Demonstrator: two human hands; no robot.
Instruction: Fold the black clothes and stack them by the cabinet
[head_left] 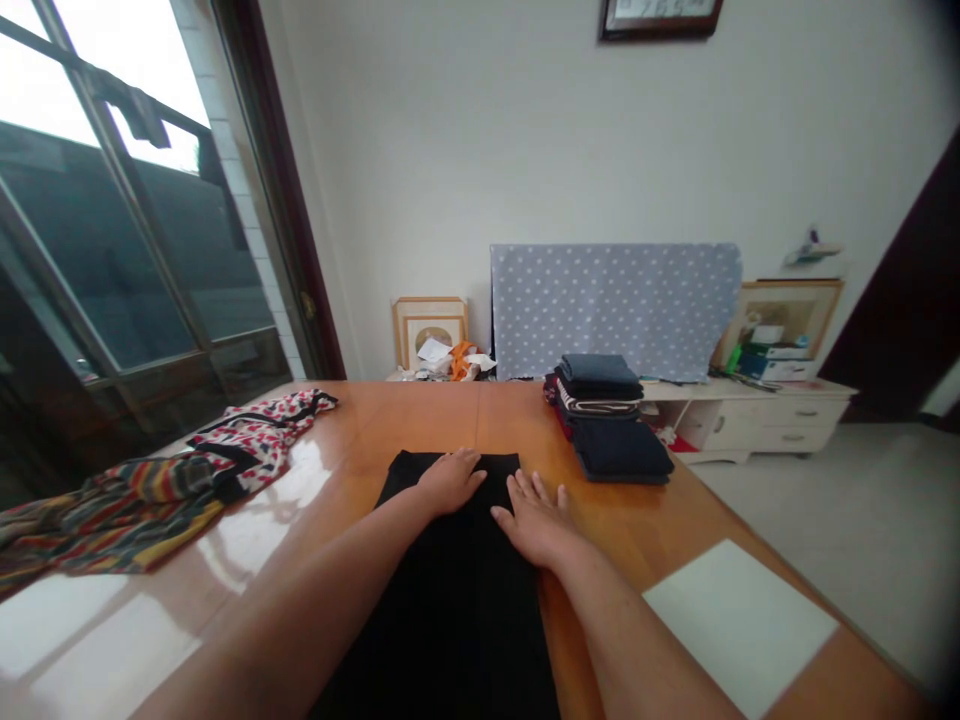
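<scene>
A black garment [465,600] lies flat and lengthwise on the wooden table [390,415], its far end squared off and its near end running out of view. Resting on the far part of the cloth is my left hand [452,480], palm down with fingers stretched out. My right hand [536,515] lies flat at the garment's right edge, its fingers spread partly over the cloth and partly beyond it. Neither hand grips anything. Whether the garment is trousers or something else I cannot tell.
Folded clothes [600,385] stand stacked at the table's far right, with folded dark garments [622,450] in front. Patterned clothes [210,470] lie loose along the left. A pale sheet [742,620] sits near the right edge. A low white cabinet [772,425] stands behind.
</scene>
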